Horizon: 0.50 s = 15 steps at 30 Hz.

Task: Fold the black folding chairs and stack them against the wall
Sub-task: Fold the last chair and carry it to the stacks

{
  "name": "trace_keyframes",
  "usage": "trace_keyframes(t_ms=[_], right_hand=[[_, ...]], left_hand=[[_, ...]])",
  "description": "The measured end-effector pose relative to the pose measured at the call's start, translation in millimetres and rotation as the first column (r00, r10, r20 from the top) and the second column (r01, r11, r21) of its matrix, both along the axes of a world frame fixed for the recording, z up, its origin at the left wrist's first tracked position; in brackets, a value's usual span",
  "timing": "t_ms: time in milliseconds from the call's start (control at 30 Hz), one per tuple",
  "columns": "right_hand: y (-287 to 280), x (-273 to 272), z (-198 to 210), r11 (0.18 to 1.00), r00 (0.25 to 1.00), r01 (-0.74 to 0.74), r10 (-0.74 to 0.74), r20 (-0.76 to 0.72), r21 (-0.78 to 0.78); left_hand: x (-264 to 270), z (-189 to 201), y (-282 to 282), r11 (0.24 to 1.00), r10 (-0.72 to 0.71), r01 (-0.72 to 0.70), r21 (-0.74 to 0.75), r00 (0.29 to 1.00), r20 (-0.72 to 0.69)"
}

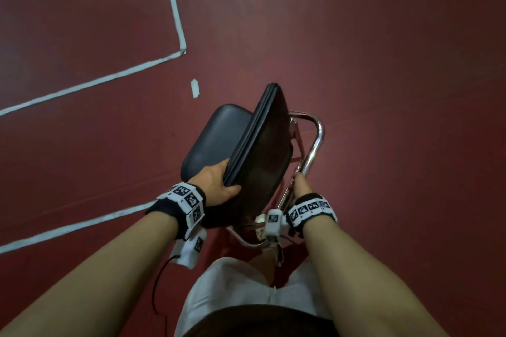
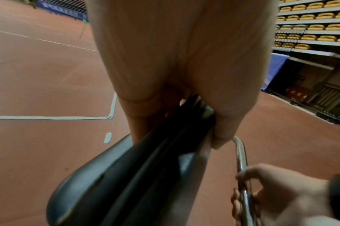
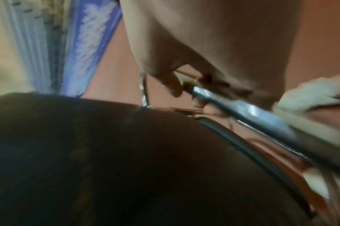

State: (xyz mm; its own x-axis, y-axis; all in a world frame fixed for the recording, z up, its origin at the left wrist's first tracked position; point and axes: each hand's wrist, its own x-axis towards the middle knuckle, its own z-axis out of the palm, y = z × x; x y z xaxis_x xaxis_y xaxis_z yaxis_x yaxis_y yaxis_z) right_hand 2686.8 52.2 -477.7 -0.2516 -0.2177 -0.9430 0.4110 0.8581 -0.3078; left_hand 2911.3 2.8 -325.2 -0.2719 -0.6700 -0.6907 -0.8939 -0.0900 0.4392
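The fingers (image 2: 138, 125) of the left hand (image 1: 216, 186) were curled around the near edge of the black seat pad (image 1: 260, 145), with the thumb (image 2: 221, 122) pressed on the opposite face, so that the edge was pinched between them. The fingers of the right hand (image 1: 301, 186) were wrapped around the chrome frame tube (image 1: 312, 150), as was shown in the left wrist view, where the tube passed through the closed grip at 5 o'clock. In the right wrist view the same tube (image 3: 242, 107) was seen running through the grip, though that picture was blurred. The black folding chair (image 1: 246, 145) was held in front of the person at the centre of the head view, its seat pad tipped up on edge and lying close against the black backrest (image 1: 213, 137), which was seen at 9 o'clock of the seat. The chrome tube curved round at 3 o'clock of the seat. Black wristbands with white coded markers were worn on both wrists. A dark red floor (image 1: 383, 63) lay beneath the chair, and white tape lines (image 1: 175, 8) were marked on it at 10 o'clock, with a short loose strip of white tape (image 1: 195, 88) just beyond the backrest at 11 o'clock. White shorts (image 1: 232, 287) were seen at 6 o'clock. Tiers of yellow stadium seats (image 2: 310, 23) were visible at 2 o'clock in the left wrist view.
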Motion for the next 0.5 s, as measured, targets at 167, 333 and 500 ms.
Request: trace_keyframes(t_ms=[167, 333, 500], right_hand=[[8.4, 3.6, 42.6, 0.991, 0.993, 0.095, -0.088, 0.073, -0.098], [36.5, -29.3, 71.0, 0.981, 0.984, 0.169, -0.162, 0.071, -0.101], [67.1, -54.8, 84.4, 0.959, 0.966, 0.245, -0.229, 0.119, -0.145]], left_hand=[[-6.3, -2.3, -2.4, 0.998, -0.011, 0.01, 0.056, 1.0, 0.023], [-21.8, -4.5, -1.7, 0.984, -0.061, 0.056, 0.168, 0.998, 0.024], [-96.8, -4.3, 38.3, 0.961, -0.252, 0.245, 0.13, 0.967, 0.036]])
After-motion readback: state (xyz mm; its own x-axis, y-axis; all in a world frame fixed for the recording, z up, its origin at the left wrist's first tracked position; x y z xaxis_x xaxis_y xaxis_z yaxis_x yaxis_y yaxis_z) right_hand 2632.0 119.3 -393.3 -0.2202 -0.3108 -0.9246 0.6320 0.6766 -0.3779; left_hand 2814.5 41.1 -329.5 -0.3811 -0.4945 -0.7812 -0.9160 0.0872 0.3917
